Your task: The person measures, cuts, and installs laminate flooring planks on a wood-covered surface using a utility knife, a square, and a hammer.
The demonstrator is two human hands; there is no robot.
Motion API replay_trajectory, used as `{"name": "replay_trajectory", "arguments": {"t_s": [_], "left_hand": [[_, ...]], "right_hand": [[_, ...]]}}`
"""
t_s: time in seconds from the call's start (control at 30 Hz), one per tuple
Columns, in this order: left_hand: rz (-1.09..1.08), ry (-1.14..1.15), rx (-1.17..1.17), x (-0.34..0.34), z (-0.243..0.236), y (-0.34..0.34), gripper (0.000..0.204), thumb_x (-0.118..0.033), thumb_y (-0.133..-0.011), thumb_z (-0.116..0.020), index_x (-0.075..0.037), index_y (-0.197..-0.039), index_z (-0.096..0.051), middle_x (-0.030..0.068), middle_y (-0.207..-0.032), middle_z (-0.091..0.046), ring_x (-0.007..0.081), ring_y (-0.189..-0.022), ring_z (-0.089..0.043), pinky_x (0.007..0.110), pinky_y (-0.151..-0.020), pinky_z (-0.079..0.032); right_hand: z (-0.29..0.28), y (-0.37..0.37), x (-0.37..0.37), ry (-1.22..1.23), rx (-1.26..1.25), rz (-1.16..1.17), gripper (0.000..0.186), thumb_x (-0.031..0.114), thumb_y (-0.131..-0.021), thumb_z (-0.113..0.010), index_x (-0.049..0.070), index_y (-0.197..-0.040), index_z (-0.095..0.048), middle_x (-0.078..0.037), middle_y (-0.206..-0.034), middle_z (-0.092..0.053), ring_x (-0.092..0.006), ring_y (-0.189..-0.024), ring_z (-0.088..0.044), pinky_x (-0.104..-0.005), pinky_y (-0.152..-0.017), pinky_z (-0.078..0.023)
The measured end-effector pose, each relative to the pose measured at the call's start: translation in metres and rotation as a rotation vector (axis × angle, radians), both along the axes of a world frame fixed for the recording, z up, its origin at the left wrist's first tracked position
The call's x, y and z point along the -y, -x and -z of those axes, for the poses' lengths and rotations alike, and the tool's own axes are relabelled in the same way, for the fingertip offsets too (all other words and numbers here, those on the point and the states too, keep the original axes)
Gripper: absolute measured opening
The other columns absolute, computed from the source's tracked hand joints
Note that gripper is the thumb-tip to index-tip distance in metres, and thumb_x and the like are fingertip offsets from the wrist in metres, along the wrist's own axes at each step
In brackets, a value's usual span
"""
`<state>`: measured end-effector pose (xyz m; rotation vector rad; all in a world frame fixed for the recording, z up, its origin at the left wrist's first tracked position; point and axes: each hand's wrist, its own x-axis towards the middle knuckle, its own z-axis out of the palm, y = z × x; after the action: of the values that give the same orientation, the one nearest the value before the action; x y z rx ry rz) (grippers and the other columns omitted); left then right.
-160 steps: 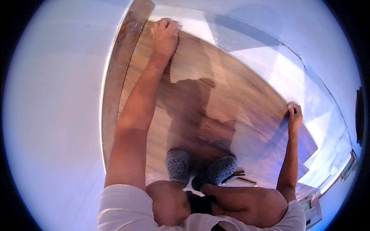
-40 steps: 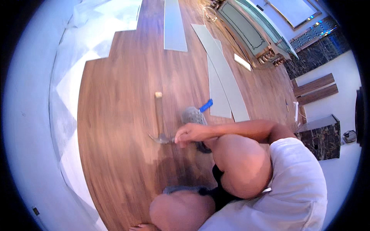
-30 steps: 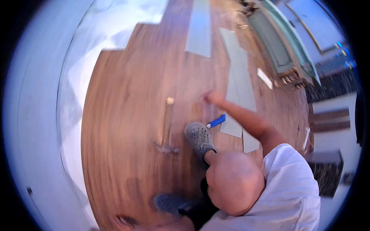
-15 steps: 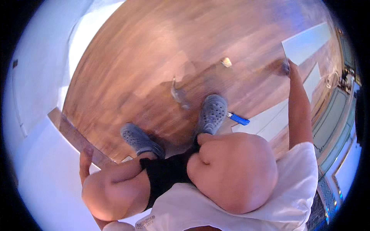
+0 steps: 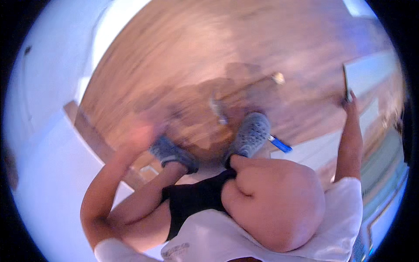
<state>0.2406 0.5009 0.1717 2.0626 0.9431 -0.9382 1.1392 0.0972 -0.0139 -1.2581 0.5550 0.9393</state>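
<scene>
My right hand (image 5: 350, 99), at the right, grips the near end of a white board (image 5: 374, 72). My left hand (image 5: 146, 133) is out over the floor beside my left shoe (image 5: 172, 155); motion smears its fingers, so its hold cannot be made out. Beyond my shoes lies a blurred tool that looks like a hammer, with a grey head (image 5: 217, 109) and a long thin handle. A blue-handled tool (image 5: 280, 144), perhaps a utility knife, rests by my right shoe (image 5: 253, 133).
Wood-look flooring (image 5: 183, 52) spreads ahead. Another white board (image 5: 310, 146) lies to the right of my feet. At the left are a white surface (image 5: 65, 161) with a brown strip (image 5: 89, 133) along its edge, and a pale wall (image 5: 52, 65).
My left hand has left the brown strip's near end and swung forward and right over the floor. My right hand still grips the white board. The whole view has shifted slightly.
</scene>
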Motion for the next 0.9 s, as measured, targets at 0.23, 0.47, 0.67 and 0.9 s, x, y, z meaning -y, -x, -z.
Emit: {"name": "replay_trajectory", "arguments": {"t_s": [0.23, 0.47, 0.67, 0.9], "left_hand": [[0.357, -0.343, 0.494, 0.095, 0.063, -0.145, 0.057, -0.019, -0.09, -0.057, -0.006, -0.144, -0.046, 0.0206, -0.118, -0.058, 0.0317, -0.108, -0.058, 0.044, -0.094, -0.047], [0.318, -0.334, 0.44, 0.117, 0.098, -0.189, 0.071, -0.008, -0.09, -0.051, -0.014, -0.157, -0.029, 0.0183, -0.114, -0.055, 0.0328, -0.102, -0.058, 0.044, -0.089, -0.05], [0.408, -0.295, 0.33, 0.108, 0.109, -0.19, 0.077, -0.006, -0.091, -0.051, -0.016, -0.16, -0.018, 0.0176, -0.111, -0.055, 0.0349, -0.097, -0.06, 0.047, -0.086, -0.052], [0.302, -0.503, 0.407, 0.045, 0.1, -0.171, 0.085, -0.014, -0.089, -0.061, -0.015, -0.16, -0.015, 0.0227, -0.104, -0.061, 0.0417, -0.091, -0.063, 0.05, -0.078, -0.054]], "right_hand": [[-0.01, 0.096, -0.01, 0.207, 0.201, -0.1, 0.033, 0.04, -0.093, -0.068, 0.011, -0.108, -0.065, -0.004, -0.081, -0.07, -0.01, -0.05, -0.057, -0.0198, -0.037, -0.04], [-0.067, 0.091, -0.042, 0.407, 0.407, -0.088, 0.033, 0.037, -0.082, -0.082, 0.019, -0.076, -0.055, 0.005, -0.061, -0.039, -0.0108, -0.045, -0.037, -0.0271, -0.04, -0.029], [-0.085, 0.127, -0.09, 0.607, 0.59, -0.17, 0.033, 0.031, -0.078, -0.083, 0.014, -0.07, -0.056, 0.002, -0.061, -0.041, -0.0128, -0.05, -0.039, -0.0305, -0.045, -0.029], [-0.127, 0.155, -0.081, 0.724, 0.776, -0.1, 0.029, 0.028, -0.078, -0.08, 0.003, -0.087, -0.069, -0.005, -0.071, -0.057, -0.0164, -0.057, -0.043, -0.0335, -0.055, -0.036]]}}
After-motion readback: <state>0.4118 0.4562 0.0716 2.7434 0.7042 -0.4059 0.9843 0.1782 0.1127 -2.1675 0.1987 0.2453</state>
